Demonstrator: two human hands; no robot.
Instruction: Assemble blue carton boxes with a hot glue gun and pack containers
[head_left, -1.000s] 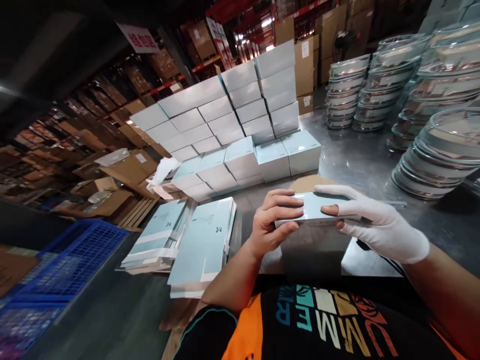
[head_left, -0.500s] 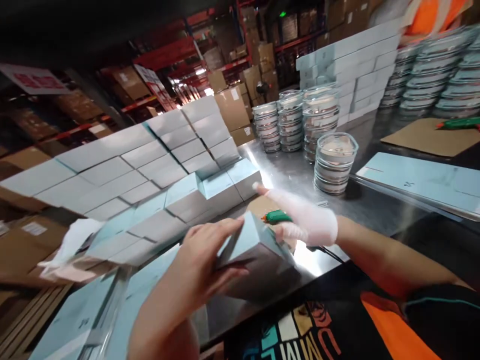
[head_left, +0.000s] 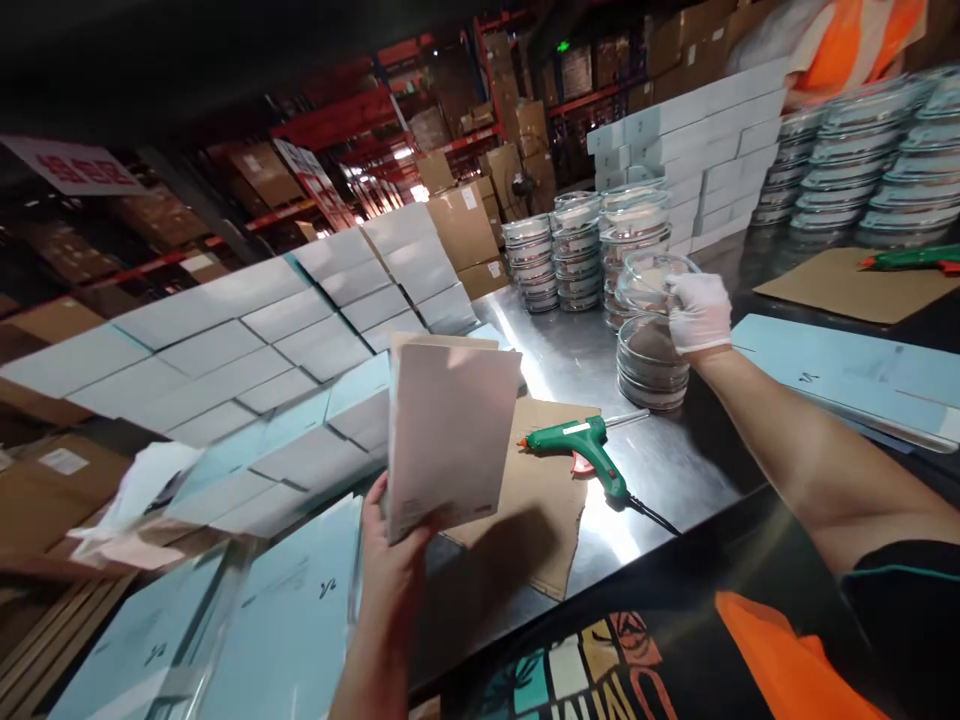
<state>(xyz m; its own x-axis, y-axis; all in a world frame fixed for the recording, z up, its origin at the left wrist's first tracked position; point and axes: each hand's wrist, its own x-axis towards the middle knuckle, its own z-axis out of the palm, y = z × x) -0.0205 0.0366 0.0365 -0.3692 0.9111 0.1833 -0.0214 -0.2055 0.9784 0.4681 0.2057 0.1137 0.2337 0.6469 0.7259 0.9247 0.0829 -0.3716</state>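
The bare left hand is closed around the lower edge of a pale box, held upright and slightly tilted above the worktop. Beside it, a green glue gun lies partly on brown cardboard. Farther off, the gloved right hand pinches a clear dish just above a short stack of dishes.

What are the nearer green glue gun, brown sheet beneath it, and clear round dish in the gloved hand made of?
Green glue gun: probably plastic, smooth moulded body. Brown sheet: likely matte cardboard, ragged edge. Round dish: glossy, transparent; glass or plastic.
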